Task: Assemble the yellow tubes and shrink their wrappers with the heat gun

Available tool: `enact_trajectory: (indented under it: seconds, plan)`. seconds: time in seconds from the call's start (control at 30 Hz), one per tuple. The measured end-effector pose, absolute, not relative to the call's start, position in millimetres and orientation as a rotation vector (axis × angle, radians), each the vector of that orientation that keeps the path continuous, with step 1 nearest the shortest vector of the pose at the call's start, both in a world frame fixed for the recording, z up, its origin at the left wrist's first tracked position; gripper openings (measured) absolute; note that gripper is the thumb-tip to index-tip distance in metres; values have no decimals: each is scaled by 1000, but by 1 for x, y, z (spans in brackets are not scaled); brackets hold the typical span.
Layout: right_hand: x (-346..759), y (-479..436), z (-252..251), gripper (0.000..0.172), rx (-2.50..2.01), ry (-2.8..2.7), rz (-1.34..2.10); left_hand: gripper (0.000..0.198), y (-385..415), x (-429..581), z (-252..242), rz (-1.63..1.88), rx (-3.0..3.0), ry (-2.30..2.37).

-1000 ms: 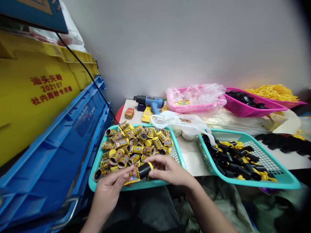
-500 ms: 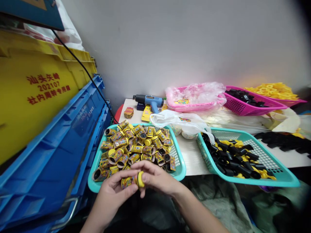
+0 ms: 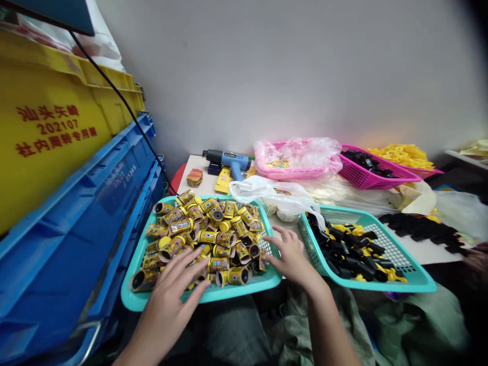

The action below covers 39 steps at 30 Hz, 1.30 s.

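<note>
A turquoise basket (image 3: 131,300) in front of me is heaped with small printed tubes with yellow caps (image 3: 181,226). My left hand (image 3: 171,297) hovers over the basket's front left part, fingers spread and holding nothing. One capped tube (image 3: 234,276) lies on its side by the front rim, between my hands. My right hand (image 3: 292,254) is over the basket's right rim, fingers apart and pointing left. Its thumb and forefinger are close to a small printed piece (image 3: 263,260); whether they touch it I cannot tell.
A second turquoise basket (image 3: 415,282) with black and yellow parts stands to the right. Behind are a blue heat gun (image 3: 234,161), a pink basket (image 3: 293,173) with clear plastic and a magenta basket (image 3: 368,178) of black parts. Stacked yellow (image 3: 49,86) and blue crates (image 3: 76,223) line the left.
The capped tube that both hands held now lies in the basket. My hands have parted, the right one moving to the right, and both have opened. The view has shifted slightly right.
</note>
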State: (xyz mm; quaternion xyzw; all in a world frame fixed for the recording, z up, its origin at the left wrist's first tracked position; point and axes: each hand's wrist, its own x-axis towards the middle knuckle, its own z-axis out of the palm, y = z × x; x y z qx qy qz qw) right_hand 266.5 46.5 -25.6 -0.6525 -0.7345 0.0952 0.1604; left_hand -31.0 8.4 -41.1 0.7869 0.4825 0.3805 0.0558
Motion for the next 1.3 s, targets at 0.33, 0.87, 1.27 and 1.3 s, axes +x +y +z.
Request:
enact_trajectory:
  seconds: [0.33,0.87,1.27,1.3]
  plan:
    - [283,59,-23,16,-1590,-2272,262,25,0,-30,-31,1219,2266,1404]
    - [159,62,20,30,-1214,-2484,583,48,-1,-17,-13,1311,1062,1334]
    - [179,83,24,39,-1132,-2894,664,47,-2,-80,-25,1373,833,1391]
    - [179,82,27,35,-1100,-2900,703,47,0,-80,-27,1359,852,1376]
